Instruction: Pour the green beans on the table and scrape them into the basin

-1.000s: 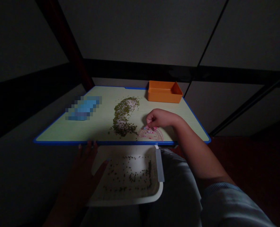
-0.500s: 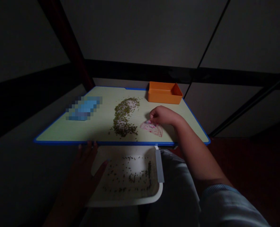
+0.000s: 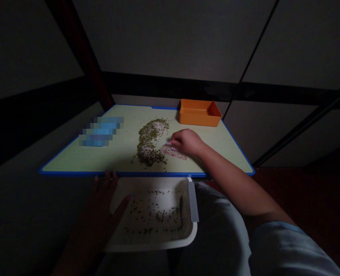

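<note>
A dim view down onto a pale bench (image 3: 80, 161) with a blue edge. At the far left of it sits a blurred blue patch that cannot be made out.

Lower left, the person's left hand (image 3: 105, 199) lies with spread fingers against the left rim of a white tray (image 3: 158, 241) held just below the bench's near edge. Its grip looks loose and flat on the rim rather than closed around it. The tray holds a thin scatter of small green beans, thickest along its right wall.

In the middle of the bench lies a long heap of green beans (image 3: 149, 143), running from the far side toward the near edge.

Just right of the heap, the right hand (image 3: 187, 141) has its fingertips pinched together on a thin, clear pink plastic piece (image 3: 174, 150), which lies flat on the bench touching the heap's right fringe.

Risk, as a judgement: a quick sweep could scatter beans past the tray, since its left rim is only lightly steadied.

At the far right corner stands an orange box (image 3: 200, 113); its contents are hidden.
</note>
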`<state>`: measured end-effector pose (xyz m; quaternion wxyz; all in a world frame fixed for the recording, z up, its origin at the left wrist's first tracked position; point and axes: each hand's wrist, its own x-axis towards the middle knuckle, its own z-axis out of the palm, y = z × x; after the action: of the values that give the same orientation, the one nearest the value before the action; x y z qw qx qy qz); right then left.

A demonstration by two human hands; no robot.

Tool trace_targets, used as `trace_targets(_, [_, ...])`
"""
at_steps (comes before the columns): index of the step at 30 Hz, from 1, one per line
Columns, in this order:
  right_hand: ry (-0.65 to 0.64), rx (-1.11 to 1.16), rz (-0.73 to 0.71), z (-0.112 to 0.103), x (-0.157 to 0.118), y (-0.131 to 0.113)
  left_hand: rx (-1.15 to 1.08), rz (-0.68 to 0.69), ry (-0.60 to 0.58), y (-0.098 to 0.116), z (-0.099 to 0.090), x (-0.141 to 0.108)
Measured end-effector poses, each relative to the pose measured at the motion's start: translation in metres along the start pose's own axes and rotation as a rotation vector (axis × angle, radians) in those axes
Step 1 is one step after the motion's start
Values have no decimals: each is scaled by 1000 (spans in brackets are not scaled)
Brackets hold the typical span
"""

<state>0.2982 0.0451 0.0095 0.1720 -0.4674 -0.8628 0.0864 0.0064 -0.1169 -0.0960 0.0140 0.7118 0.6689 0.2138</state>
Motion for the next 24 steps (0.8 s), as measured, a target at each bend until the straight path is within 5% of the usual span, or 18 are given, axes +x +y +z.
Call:
trace_targets(9, [-128,131,-162,-4,-2,0,-11,3,16,-2,2,-1])
trace_targets(24, [-313,360,-87,-23,-12,16,8,13,8,0,-1,-1])
